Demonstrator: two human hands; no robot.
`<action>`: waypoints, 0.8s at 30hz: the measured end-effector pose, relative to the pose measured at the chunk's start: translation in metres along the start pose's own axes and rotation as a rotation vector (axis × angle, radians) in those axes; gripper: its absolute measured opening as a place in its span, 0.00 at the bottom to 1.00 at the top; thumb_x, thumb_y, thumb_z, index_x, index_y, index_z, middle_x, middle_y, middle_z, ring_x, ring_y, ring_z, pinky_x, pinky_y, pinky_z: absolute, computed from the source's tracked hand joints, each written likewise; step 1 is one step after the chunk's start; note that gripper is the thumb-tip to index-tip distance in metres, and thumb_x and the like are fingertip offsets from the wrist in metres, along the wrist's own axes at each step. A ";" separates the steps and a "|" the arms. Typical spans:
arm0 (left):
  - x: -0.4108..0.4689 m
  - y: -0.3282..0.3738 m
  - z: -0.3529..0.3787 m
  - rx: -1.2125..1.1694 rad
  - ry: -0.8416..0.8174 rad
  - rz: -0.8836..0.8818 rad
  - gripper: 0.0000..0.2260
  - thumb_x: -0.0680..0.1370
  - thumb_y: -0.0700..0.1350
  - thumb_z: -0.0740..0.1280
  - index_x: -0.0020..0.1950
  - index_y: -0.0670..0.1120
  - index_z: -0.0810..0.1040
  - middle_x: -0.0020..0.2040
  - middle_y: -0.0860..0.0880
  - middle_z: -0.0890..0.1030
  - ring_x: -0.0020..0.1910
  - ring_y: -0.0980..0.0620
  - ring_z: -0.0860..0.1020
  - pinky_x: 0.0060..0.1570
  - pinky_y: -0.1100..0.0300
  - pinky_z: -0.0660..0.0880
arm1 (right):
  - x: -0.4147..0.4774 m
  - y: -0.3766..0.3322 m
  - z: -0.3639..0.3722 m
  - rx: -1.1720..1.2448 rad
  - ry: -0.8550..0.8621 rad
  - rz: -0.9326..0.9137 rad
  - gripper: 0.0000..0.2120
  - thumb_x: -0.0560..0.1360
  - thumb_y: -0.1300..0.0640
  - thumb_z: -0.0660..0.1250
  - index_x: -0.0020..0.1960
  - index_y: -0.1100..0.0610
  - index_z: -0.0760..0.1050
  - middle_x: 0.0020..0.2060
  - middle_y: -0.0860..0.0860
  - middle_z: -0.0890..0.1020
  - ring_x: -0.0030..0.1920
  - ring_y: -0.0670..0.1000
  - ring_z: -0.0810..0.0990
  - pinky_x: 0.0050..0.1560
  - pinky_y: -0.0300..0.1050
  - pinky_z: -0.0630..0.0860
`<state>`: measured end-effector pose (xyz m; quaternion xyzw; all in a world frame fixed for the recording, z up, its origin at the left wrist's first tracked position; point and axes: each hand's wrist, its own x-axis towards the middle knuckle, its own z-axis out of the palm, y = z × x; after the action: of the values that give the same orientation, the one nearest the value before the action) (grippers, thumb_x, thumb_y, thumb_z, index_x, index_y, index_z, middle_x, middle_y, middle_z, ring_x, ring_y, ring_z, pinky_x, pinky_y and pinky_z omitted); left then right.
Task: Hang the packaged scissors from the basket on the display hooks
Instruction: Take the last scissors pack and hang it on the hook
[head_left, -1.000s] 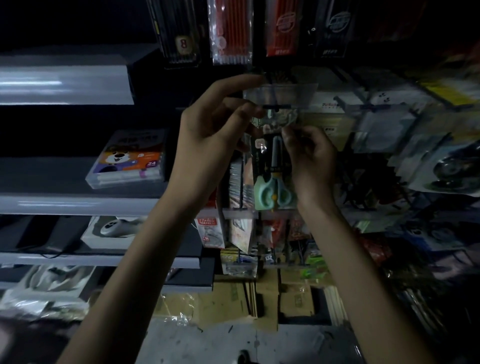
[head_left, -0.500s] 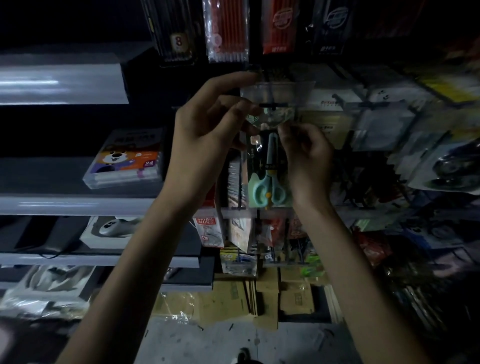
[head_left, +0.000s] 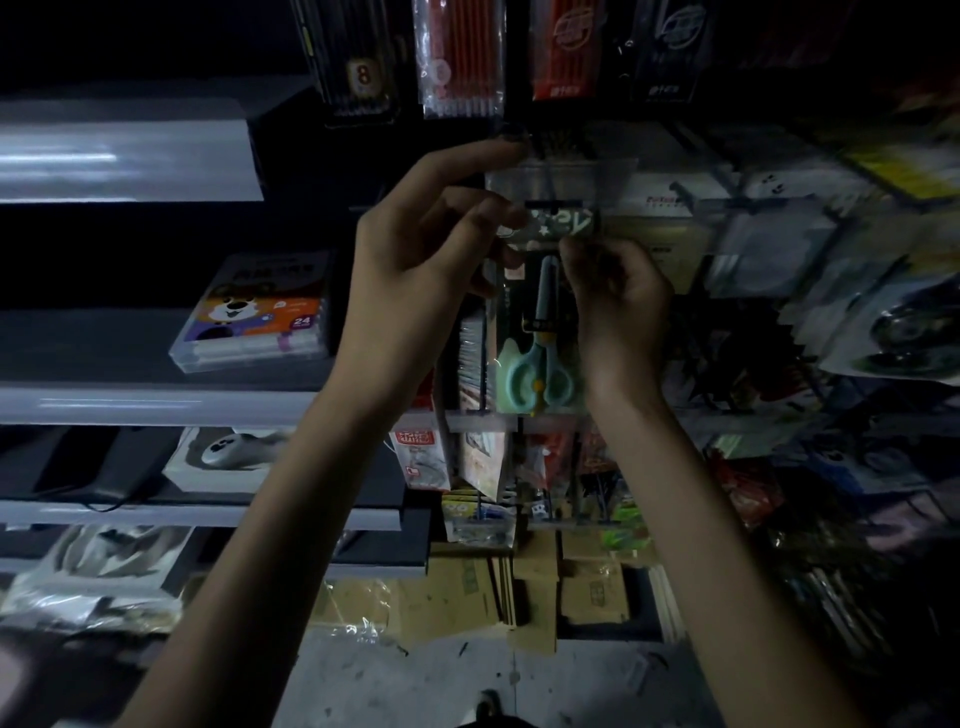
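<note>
Grey shelves (head_left: 130, 405) fill the 9 o'clock side, with a marker box (head_left: 254, 312) on one. Left hand (head_left: 415, 270) pinches the scissors pack (head_left: 540, 358) by its header from 10 o'clock, index finger poking up past it. Right hand (head_left: 618, 306) grips the header at 2 o'clock, fingers curled. The pack is upright at centre between the hands, its top at the hook (head_left: 551, 201) at 12. Too dark to say if it's actually threaded on.

two hands (head_left: 415, 270) (head_left: 618, 306), one scissors pack (head_left: 540, 338), four pen packs (head_left: 460, 57).
</note>
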<state>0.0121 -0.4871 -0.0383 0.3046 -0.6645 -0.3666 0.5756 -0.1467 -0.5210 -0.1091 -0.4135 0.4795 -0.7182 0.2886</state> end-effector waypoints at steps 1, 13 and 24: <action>0.000 0.000 0.000 -0.001 0.002 0.001 0.12 0.86 0.37 0.63 0.68 0.43 0.79 0.48 0.46 0.85 0.49 0.42 0.85 0.47 0.47 0.82 | 0.000 0.001 0.000 -0.022 -0.002 -0.011 0.05 0.79 0.53 0.72 0.51 0.53 0.81 0.46 0.49 0.85 0.48 0.45 0.83 0.48 0.39 0.77; -0.016 -0.016 0.004 -0.039 0.056 0.059 0.12 0.85 0.33 0.62 0.66 0.40 0.80 0.58 0.43 0.85 0.58 0.43 0.84 0.56 0.51 0.81 | 0.005 0.010 -0.008 0.022 -0.027 -0.020 0.06 0.79 0.60 0.73 0.53 0.61 0.80 0.45 0.48 0.85 0.47 0.40 0.83 0.49 0.34 0.77; -0.045 -0.088 0.020 -0.024 0.235 -0.115 0.12 0.83 0.36 0.69 0.65 0.46 0.80 0.58 0.48 0.84 0.59 0.51 0.83 0.56 0.60 0.79 | 0.006 0.012 -0.016 0.035 -0.059 0.079 0.11 0.78 0.53 0.73 0.57 0.59 0.81 0.48 0.50 0.85 0.48 0.42 0.84 0.48 0.33 0.77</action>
<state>-0.0021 -0.4951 -0.1380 0.3762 -0.5694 -0.3685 0.6312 -0.1633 -0.5228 -0.1212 -0.4103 0.4738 -0.7021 0.3379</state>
